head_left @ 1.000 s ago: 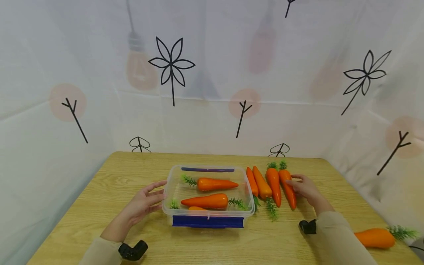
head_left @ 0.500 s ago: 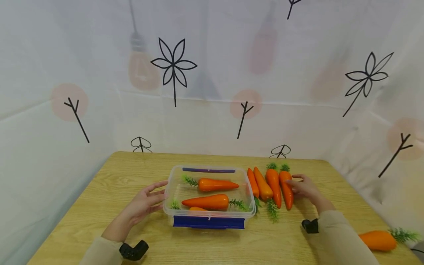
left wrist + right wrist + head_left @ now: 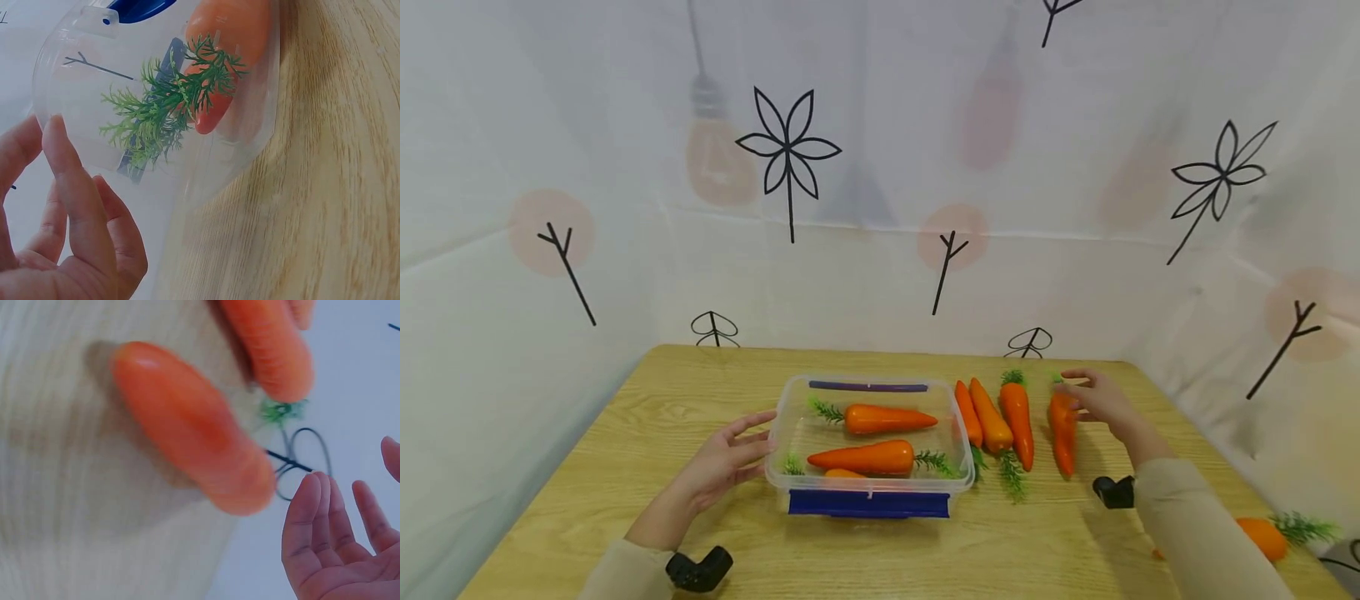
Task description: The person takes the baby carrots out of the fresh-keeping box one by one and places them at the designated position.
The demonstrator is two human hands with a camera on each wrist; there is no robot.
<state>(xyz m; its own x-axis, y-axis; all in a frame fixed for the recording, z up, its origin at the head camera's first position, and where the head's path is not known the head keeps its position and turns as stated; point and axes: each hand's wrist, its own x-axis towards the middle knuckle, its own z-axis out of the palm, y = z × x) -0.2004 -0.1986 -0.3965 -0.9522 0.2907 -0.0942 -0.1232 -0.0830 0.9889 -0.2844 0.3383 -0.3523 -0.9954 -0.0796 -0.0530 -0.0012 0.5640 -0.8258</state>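
A clear plastic box (image 3: 868, 482) with blue clips sits mid-table, holding orange carrots (image 3: 880, 457) with green tops. At its left wall is my left hand (image 3: 718, 465), fingers extended; in the left wrist view the fingertips (image 3: 55, 125) meet the box's edge. On the right, a separate carrot (image 3: 1063, 437) lies apart from a row of others, its leafy end partly hidden by my right hand (image 3: 1101, 404). In the right wrist view this carrot is blurred, and the right hand's fingers (image 3: 303, 512) look extended, just beyond its thick end.
Several carrots (image 3: 1017, 425) lie side by side right of the box, close to its wall. Another carrot (image 3: 1262, 537) is near the right front edge, partly behind my sleeve. A patterned white cloth (image 3: 865, 283) hangs behind the wooden table (image 3: 1000, 550).
My right hand has shifted away from me and slightly right. The rightmost carrot of the row has moved right, widening the gap to its neighbour. The left hand stays at the box.
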